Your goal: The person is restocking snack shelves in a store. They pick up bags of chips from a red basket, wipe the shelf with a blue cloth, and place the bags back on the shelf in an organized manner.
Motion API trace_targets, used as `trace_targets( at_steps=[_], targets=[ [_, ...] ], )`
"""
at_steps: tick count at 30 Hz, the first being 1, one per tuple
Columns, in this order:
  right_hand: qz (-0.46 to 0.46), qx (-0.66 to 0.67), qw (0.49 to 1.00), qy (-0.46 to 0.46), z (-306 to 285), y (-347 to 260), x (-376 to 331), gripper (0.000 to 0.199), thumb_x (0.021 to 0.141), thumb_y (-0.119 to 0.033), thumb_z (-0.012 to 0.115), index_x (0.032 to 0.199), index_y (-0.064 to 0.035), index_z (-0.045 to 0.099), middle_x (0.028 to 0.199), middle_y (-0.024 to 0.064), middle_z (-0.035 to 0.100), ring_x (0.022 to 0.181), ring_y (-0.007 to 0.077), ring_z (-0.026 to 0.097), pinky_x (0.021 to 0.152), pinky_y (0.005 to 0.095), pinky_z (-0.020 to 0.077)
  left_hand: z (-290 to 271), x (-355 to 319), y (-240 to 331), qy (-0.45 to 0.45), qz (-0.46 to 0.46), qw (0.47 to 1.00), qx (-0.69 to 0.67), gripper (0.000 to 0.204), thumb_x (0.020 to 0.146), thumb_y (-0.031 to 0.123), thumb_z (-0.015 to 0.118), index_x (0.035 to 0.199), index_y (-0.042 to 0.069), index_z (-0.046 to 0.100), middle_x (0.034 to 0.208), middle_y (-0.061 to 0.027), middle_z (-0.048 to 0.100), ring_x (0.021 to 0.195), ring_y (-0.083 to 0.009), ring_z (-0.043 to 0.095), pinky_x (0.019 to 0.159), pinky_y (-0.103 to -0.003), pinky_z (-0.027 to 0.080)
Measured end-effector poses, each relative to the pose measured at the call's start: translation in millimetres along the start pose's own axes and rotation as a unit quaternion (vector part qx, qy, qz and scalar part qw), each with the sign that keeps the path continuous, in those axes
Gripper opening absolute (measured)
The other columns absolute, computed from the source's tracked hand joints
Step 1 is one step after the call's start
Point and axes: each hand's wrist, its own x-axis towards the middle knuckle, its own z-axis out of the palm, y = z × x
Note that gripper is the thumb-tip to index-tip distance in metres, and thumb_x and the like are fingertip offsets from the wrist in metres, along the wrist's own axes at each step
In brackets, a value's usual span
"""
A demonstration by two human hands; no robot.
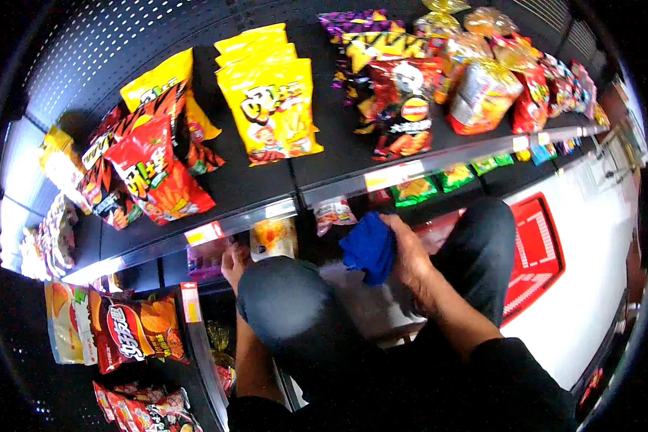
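Note:
My right hand [413,261] is closed around a crumpled blue cloth [369,249], held just below the front edge of the black upper shelf [324,189]. Low on the left, my left hand [232,265] reaches under that shelf toward a pale snack bag [273,237] with an orange picture; its fingers are mostly hidden behind my knee [295,309], so its grip cannot be made out. I am crouching, both knees in dark trousers filling the centre.
Yellow snack bags [273,108], red bags [155,173] and red-black bags [403,108] lie on the upper shelf. Green bags [414,191] sit on the shelf below. Red chip bags [133,331] fill lower shelves at left. A red basket [536,252] stands on the white floor at right.

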Motion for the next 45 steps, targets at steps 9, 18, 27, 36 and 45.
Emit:
trace_targets(
  at_steps=[9, 18, 27, 36, 45],
  targets=[
    [-0.095, -0.096, 0.991, 0.003, -17, -109, -41, 0.036, 0.09, -0.039, 0.062, 0.107, -0.0065, 0.063, 0.091, 0.0039, 0.066, 0.079, 0.0175, 0.064, 0.073, 0.0336, 0.0527, 66, 24, 121, -0.615, -0.061, 0.685, 0.385, 0.032, 0.094, 0.017, 0.06, 0.122, 0.002, 0.06, 0.118, -0.0096, 0.065, 0.107, -0.0193, 0.063, 0.091, -0.028, 0.05],
    [-0.281, -0.588, 0.729, -0.209, -52, -147, 6, 0.042, 0.097, -0.038, 0.05, 0.109, 0.0005, 0.061, 0.095, 0.0251, 0.066, 0.089, 0.0384, 0.065, 0.082, 0.0424, 0.0505, 139, -2, 152, -0.677, -0.087, 0.37, 0.631, 0.079, 0.086, 0.067, 0.055, 0.126, 0.0, 0.058, 0.112, -0.0174, 0.067, 0.101, -0.0301, 0.064, 0.091, -0.038, 0.05],
    [-0.256, -0.66, 0.676, -0.207, -81, -136, -2, 0.032, 0.095, -0.034, 0.052, 0.098, -0.0025, 0.058, 0.077, 0.0251, 0.065, 0.076, 0.045, 0.064, 0.071, 0.0535, 0.0512, 190, 17, -53, -0.399, 0.047, 0.618, 0.676, 0.088, 0.087, 0.069, 0.049, 0.144, 0.003, 0.041, 0.148, -0.0203, 0.041, 0.133, -0.0351, 0.042, 0.112, -0.042, 0.031],
    [-0.245, -0.679, 0.653, -0.228, -75, -122, 4, 0.028, 0.094, -0.03, 0.055, 0.098, -0.002, 0.056, 0.085, 0.0209, 0.067, 0.079, 0.0409, 0.065, 0.071, 0.0513, 0.0521, 231, 29, -116, -0.226, 0.03, 0.739, 0.634, 0.07, 0.082, 0.05, 0.062, 0.13, 0.001, 0.05, 0.127, -0.0169, 0.053, 0.111, -0.0297, 0.054, 0.094, -0.038, 0.042],
    [-0.276, -0.703, 0.626, -0.196, -75, -106, 10, 0.027, 0.094, -0.03, 0.055, 0.095, -0.0033, 0.058, 0.078, 0.0209, 0.067, 0.077, 0.0408, 0.066, 0.069, 0.0519, 0.0523, 187, -23, -111, -0.201, -0.247, 0.937, 0.14, 0.054, 0.077, 0.031, 0.076, 0.116, -0.002, 0.059, 0.106, -0.0135, 0.064, 0.088, -0.0242, 0.065, 0.075, -0.035, 0.052]
  ],
)
